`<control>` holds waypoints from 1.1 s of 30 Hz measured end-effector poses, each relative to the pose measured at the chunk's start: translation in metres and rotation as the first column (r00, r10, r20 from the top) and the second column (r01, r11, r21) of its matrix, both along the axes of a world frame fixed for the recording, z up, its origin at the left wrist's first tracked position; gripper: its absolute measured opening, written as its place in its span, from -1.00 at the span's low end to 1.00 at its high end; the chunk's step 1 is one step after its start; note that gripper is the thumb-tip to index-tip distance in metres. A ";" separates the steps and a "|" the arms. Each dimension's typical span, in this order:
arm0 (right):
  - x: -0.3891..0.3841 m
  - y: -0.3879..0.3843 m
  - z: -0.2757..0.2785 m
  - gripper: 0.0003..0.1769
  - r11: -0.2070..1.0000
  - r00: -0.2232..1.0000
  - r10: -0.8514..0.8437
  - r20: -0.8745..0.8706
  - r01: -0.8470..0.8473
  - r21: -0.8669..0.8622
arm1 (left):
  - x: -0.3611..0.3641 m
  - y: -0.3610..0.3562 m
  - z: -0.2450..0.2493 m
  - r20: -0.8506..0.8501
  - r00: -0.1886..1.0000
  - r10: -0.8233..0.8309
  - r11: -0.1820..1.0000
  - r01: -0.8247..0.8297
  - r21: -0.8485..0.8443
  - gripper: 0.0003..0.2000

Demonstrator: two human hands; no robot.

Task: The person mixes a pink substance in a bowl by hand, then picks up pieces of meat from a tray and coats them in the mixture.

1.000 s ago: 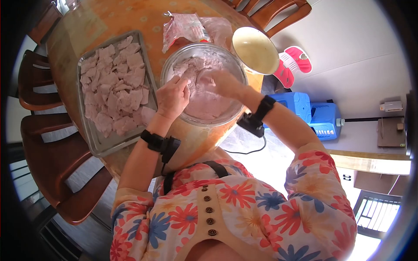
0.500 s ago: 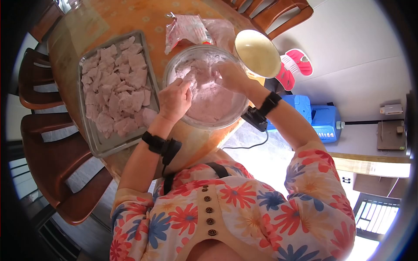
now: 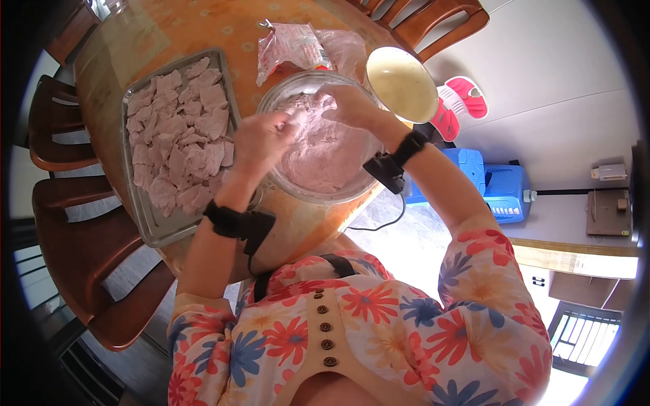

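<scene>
A round metal bowl (image 3: 323,197) holds pale pink powder (image 3: 325,159) with lumps near its far side. My left hand (image 3: 265,141) is at the bowl's left rim, its powdery fingers pinched together; motion blur hides what they hold, if anything. Over the far right part of the bowl is my right hand (image 3: 355,107), its fingers curved and parted from the thumb, close to the powder. Left of the bowl lies a metal tray (image 3: 162,233) covered with many flat powder-coated pieces (image 3: 177,139).
Behind the bowl lies a crumpled plastic bag (image 3: 291,51) with a clip. A cream-coloured basin (image 3: 403,84) stands right of the bowl. Wooden chairs (image 3: 95,250) surround the patterned table (image 3: 203,30). Blue containers (image 3: 504,193) and pink-and-white slippers (image 3: 464,101) are on the right.
My left hand has moved slightly left and is blurred. My right hand has lifted a little, and its fingers have spread. The lumps in the bowl look flatter.
</scene>
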State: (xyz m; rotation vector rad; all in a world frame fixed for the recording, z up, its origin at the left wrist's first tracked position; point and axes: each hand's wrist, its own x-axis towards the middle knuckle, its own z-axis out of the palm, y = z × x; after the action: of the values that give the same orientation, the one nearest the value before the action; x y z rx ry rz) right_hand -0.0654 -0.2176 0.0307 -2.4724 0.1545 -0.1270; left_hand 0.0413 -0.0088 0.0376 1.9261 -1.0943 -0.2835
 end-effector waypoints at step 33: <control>-0.012 0.075 -0.029 -0.57 0.961 0.988 0.105 0.116 -0.071 -0.267 | -0.016 -0.003 -0.030 0.224 0.969 0.107 0.946 -0.031 -0.322 -0.86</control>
State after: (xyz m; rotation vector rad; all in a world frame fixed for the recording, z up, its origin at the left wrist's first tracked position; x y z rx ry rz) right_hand -0.0777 -0.1428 0.0016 -2.7197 -0.0312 -0.2845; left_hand 0.0258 -0.0117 0.0074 1.7326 -1.1457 0.1620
